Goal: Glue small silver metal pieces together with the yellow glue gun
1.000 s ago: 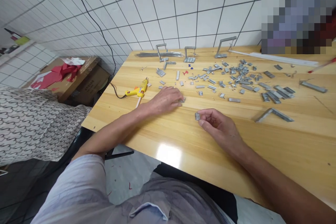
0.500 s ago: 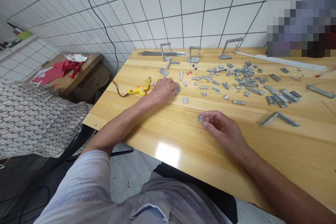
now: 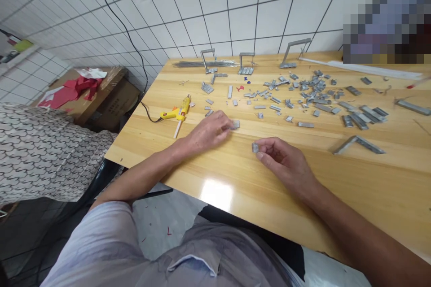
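Note:
My left hand (image 3: 210, 132) lies palm down on the wooden table (image 3: 336, 188), fingers curled, its fingertips pinched on a small grey staple block (image 3: 235, 124). My right hand (image 3: 286, 161) rests on the table to the right, thumb and forefinger closed on another small grey staple block (image 3: 255, 147). Many more grey staple pieces (image 3: 303, 94) are scattered farther back across the middle of the table.
A yellow glue gun (image 3: 175, 113) with a black cord lies left of my left hand. Bent metal brackets (image 3: 358, 142) and upright frames (image 3: 245, 62) stand further back. A cardboard box with red paper (image 3: 84, 89) sits left of the table. Patterned cloth (image 3: 40, 152) lies at left.
My left hand reached out toward the scattered pieces near the glue gun, then drew back toward me, now touching a staple block. My right hand stayed put, holding its piece.

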A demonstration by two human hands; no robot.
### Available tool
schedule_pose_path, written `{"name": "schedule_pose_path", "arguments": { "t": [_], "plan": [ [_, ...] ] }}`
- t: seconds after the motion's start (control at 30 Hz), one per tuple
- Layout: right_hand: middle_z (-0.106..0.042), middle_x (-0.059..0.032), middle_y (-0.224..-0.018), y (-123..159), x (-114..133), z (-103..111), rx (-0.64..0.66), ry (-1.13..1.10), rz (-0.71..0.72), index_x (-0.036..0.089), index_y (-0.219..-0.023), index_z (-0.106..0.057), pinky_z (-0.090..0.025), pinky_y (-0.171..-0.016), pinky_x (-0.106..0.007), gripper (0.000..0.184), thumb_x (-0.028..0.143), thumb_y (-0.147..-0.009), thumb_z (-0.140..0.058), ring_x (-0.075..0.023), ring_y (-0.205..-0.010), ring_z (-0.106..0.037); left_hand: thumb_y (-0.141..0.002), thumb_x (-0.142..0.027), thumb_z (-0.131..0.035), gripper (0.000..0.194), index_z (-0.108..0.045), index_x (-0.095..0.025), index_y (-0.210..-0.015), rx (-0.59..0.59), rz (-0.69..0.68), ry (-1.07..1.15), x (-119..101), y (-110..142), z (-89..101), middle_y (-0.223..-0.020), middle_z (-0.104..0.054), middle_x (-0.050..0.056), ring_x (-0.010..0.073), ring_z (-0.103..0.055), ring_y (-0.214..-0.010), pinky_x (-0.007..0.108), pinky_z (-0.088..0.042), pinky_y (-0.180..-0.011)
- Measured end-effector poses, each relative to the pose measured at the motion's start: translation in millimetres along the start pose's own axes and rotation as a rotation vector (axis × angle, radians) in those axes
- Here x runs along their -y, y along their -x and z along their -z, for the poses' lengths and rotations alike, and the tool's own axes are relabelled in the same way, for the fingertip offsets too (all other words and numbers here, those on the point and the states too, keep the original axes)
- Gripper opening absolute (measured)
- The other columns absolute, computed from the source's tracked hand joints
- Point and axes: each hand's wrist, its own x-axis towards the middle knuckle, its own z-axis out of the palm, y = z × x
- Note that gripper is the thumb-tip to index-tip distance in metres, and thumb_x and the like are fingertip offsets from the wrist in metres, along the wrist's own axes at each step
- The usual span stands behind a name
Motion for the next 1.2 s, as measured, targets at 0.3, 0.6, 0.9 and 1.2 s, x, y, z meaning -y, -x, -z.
{"name": "schedule_pose_path", "arguments": {
  "t": [0.3, 0.6, 0.9, 1.2],
  "plan": [
    [-0.073, -0.0025, -0.086, 3.1, -8.0, -1.5, -0.007, 0.288, 0.144, 0.023, -0.107, -0.073, -0.055, -0.067, -0.033, 0.014, 0.027, -0.095, -0.068, -0.0177, -0.074, -0.069, -0.100, -0.033, -0.069, 0.019, -0.065, -0.021, -0.114, 0.078, 0.164, 0.035, -28.6, 43.9, 2.3, -0.116, -0.075, 0.009, 0.0239, -0.069, -0.112, 0.044, -0.054, -0.101],
    [-0.074, -0.0021, -0.085, 1.8, -6.8, 2.8, -0.015, 0.376, 0.199, 0.023, -0.114, -0.072, -0.055, -0.065, -0.032, 0.018, 0.025, -0.096, -0.069, -0.0168, -0.071, -0.069, -0.103, -0.038, -0.066, 0.024, -0.071, -0.018, -0.115, 0.232, 0.259, -0.143, -32.8, 12.2, -24.1, -0.107, -0.073, 0.010, 0.0266, -0.069, -0.103, 0.042, -0.054, -0.092],
    [-0.074, -0.0029, -0.085, 3.4, -5.8, 5.6, -0.005, 0.518, 0.257, 0.020, -0.115, -0.072, -0.054, -0.064, -0.032, 0.019, 0.022, -0.097, -0.066, -0.0187, -0.072, -0.069, -0.099, -0.025, -0.067, 0.049, -0.054, -0.021, -0.145, 0.235, 0.113, 0.134, -34.9, 22.2, -9.9, -0.139, -0.067, 0.014, 0.0276, -0.062, -0.130, 0.047, -0.051, -0.111],
    [-0.073, -0.0064, -0.091, 1.0, -4.6, 6.3, 0.023, 0.695, 0.343, 0.019, -0.115, -0.074, -0.055, -0.067, -0.033, 0.020, 0.018, -0.098, -0.064, -0.0220, -0.080, -0.072, -0.104, -0.026, -0.061, 0.020, -0.073, -0.018, -0.118, 0.176, 0.116, 0.105, -38.2, 24.0, -25.5, -0.105, -0.072, 0.009, 0.0237, -0.067, -0.104, 0.040, -0.054, -0.096]
  ]
}}
